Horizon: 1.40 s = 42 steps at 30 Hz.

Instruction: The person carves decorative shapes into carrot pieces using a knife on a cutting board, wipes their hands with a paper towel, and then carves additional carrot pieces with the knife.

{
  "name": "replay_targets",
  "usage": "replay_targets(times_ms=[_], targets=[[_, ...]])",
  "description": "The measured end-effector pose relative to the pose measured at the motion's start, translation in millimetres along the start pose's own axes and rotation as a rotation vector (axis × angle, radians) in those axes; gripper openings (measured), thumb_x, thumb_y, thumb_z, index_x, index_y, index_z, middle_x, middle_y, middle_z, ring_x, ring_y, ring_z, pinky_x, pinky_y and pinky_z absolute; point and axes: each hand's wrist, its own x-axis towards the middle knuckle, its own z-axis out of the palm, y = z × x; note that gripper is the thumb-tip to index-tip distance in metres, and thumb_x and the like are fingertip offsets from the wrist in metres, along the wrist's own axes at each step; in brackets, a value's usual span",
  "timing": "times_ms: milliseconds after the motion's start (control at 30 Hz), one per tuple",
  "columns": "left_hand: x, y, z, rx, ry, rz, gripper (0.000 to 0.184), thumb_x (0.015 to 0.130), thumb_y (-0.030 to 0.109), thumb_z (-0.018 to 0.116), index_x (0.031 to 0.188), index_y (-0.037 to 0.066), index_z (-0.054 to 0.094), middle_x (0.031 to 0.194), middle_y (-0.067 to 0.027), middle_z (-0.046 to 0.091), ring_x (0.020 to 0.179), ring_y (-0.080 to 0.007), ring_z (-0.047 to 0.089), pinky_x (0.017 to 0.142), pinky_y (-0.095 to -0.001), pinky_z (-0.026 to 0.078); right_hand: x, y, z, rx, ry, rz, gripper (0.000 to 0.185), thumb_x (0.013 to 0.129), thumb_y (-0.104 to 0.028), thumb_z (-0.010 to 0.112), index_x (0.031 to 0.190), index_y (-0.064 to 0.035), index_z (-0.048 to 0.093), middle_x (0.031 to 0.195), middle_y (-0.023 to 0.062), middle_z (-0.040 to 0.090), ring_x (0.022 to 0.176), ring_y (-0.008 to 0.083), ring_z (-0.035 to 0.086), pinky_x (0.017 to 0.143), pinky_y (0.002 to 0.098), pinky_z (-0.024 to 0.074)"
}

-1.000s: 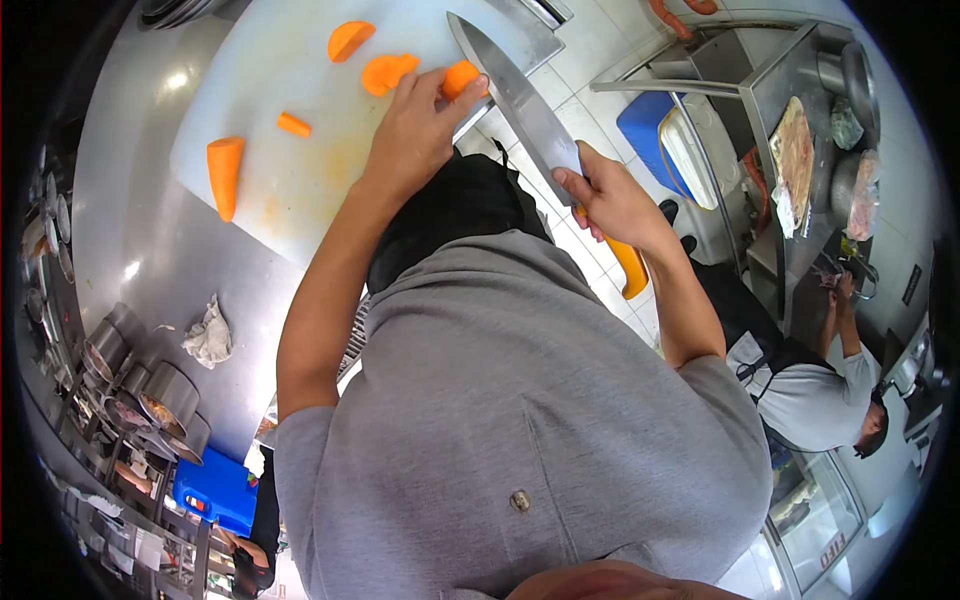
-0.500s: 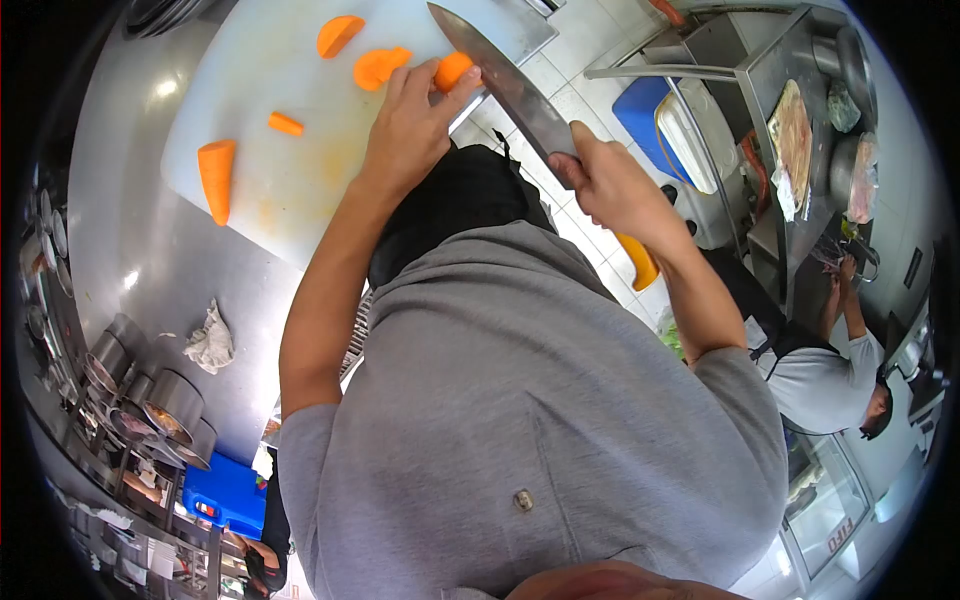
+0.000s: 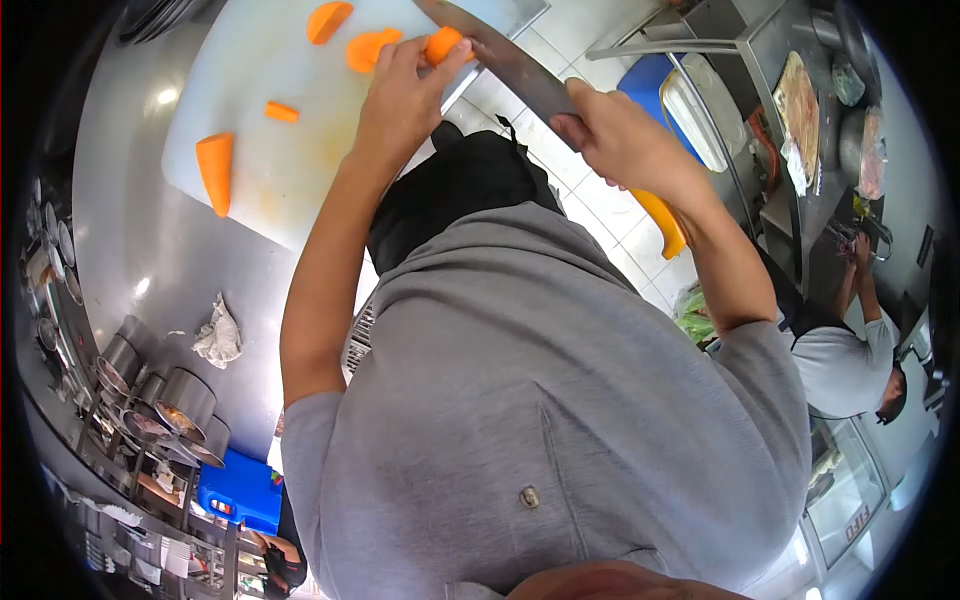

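Near the right edge of the white cutting board (image 3: pixel 250 60), my left hand (image 3: pixel 403 95) has its fingers closed on a carrot piece (image 3: pixel 443 44). My right hand (image 3: pixel 620 135) grips a large knife (image 3: pixel 515 72) by its yellow handle (image 3: pixel 660 222). The blade lies right beside the held piece; whether it touches cannot be made out. To the left on the board are cut carrot chunks (image 3: pixel 328 22), overlapping slices (image 3: pixel 370 50), a small carrot stick (image 3: pixel 282 111) and a thick tapered carrot end (image 3: pixel 214 172).
The board lies on a steel counter (image 3: pixel 140 230) with a crumpled cloth (image 3: pixel 219 332). Metal pots (image 3: pixel 185 400) stand beyond it. At right, a steel table (image 3: pixel 775 60) stands near a lidded container (image 3: pixel 700 110). A co-worker (image 3: pixel 845 365) works there; another person (image 3: pixel 283 565) is at lower left.
My right hand and the knife have shifted slightly, with the yellow handle swinging outward to the right. My left hand still holds the carrot piece. The whole view has moved a little.
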Motion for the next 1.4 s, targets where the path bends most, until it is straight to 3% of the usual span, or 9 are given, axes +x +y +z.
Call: replay_targets(times_ms=[133, 200, 300, 333, 400, 467, 567, 867, 1400], targets=[[4.1, -2.2, 2.1, 0.004, 0.050, 0.002, 0.063, 0.073, -0.009, 0.066, 0.128, 0.022, 0.068, 0.108, -0.0112, 0.060, 0.091, -0.0287, 0.057, 0.082, -0.0385, 0.052, 1.6, 18.0, 53.6, -0.107, 0.298, -0.134, 0.026, 0.102, -0.023, 0.057, 0.101, -0.0003, 0.043, 0.060, 0.0244, 0.059, 0.055, 0.0430, 0.062, 0.052, 0.0497, 0.0469], [2.2, -1.0, 1.9, -0.009, 0.052, 0.002, 0.062, 0.074, -0.009, 0.067, 0.128, 0.022, 0.068, 0.108, -0.0111, 0.060, 0.091, -0.0286, 0.057, 0.082, -0.0381, 0.052, -1.2, 6.9, 61.5, 0.009, 0.163, 0.072, 0.025, 0.100, -0.024, 0.055, 0.105, -0.0001, 0.048, 0.077, 0.0293, 0.065, 0.076, 0.0516, 0.064, 0.070, 0.0575, 0.0493], [3.8, 0.1, 0.4, -0.001, 0.056, 0.005, 0.059, 0.075, -0.007, 0.069, 0.126, 0.021, 0.069, 0.107, -0.0104, 0.061, 0.091, -0.0282, 0.057, 0.081, -0.0372, 0.052, -2.6, 8.2, 44.0, 0.022, 0.119, 0.046, 0.024, 0.100, -0.023, 0.055, 0.103, -0.0002, 0.048, 0.072, 0.0271, 0.064, 0.074, 0.0509, 0.063, 0.069, 0.0573, 0.0491], [4.2, 0.5, -0.5, -0.004, 0.069, 0.010, 0.057, 0.075, -0.006, 0.070, 0.126, 0.021, 0.069, 0.106, -0.0101, 0.061, 0.091, -0.0282, 0.058, 0.081, -0.0373, 0.053, -9.4, -13.0, 6.7, 0.176, -0.049, 0.174, 0.023, 0.100, -0.022, 0.055, 0.102, -0.0001, 0.048, 0.067, 0.0245, 0.063, 0.066, 0.0451, 0.065, 0.062, 0.0531, 0.0509], [5.3, 1.2, -3.2, -0.006, 0.074, 0.025, 0.056, 0.075, -0.005, 0.071, 0.125, 0.020, 0.070, 0.106, -0.0098, 0.061, 0.091, -0.0282, 0.058, 0.081, -0.0374, 0.053, -14.7, -3.4, -3.1, 0.191, 0.116, 0.077, 0.024, 0.103, -0.022, 0.055, 0.100, -0.0004, 0.046, 0.052, 0.0095, 0.051, 0.042, 0.0179, 0.053, 0.040, 0.0330, 0.0423], [7.3, 2.0, -5.9, 0.004, 0.064, 0.011, 0.053, 0.075, -0.003, 0.073, 0.123, 0.020, 0.071, 0.105, -0.0095, 0.062, 0.090, -0.0275, 0.059, 0.080, -0.0376, 0.053, -12.2, 13.8, 15.2, 0.096, 0.330, -0.057, 0.022, 0.103, -0.022, 0.056, 0.104, -0.0004, 0.050, 0.053, 0.0065, 0.051, 0.041, 0.0152, 0.052, 0.039, 0.0298, 0.0422], [8.5, 0.4, -8.9, 0.038, 0.044, 0.031, 0.052, 0.075, -0.002, 0.074, 0.123, 0.020, 0.071, 0.105, -0.0105, 0.063, 0.088, -0.0269, 0.060, 0.078, -0.0373, 0.053, -10.3, 30.6, 40.2, 0.677, -0.008, 0.131, 0.028, 0.105, -0.027, 0.055, 0.112, -0.0007, 0.055, 0.058, 0.0029, 0.054, 0.042, 0.0080, 0.048, 0.039, 0.0258, 0.0417], [20.7, 3.6, -19.7, 0.069, -0.092, 0.048, 0.052, 0.077, -0.002, 0.072, 0.124, 0.021, 0.071, 0.100, -0.0111, 0.061, 0.083, -0.0260, 0.059, 0.076, -0.0367, 0.052, -9.0, 71.5, 94.9, 1.012, -0.182, 0.167, 0.039, 0.103, -0.041, 0.054, 0.118, -0.0056, 0.060, 0.063, 0.0052, 0.060, 0.047, 0.0103, 0.056, 0.048, 0.0224, 0.0459], [30.0, 13.1, -20.6, 0.118, -0.175, 0.041, 0.067, 0.074, -0.004, 0.069, 0.133, 0.027, 0.064, 0.098, -0.0129, 0.056, 0.084, -0.0284, 0.054, 0.074, -0.0376, 0.050, -8.3, 81.2, 89.4, 1.078, -0.248, 0.140, 0.037, 0.103, -0.038, 0.056, 0.119, -0.0052, 0.059, 0.064, 0.0034, 0.057, 0.049, 0.0097, 0.056, 0.046, 0.0215, 0.0432]])
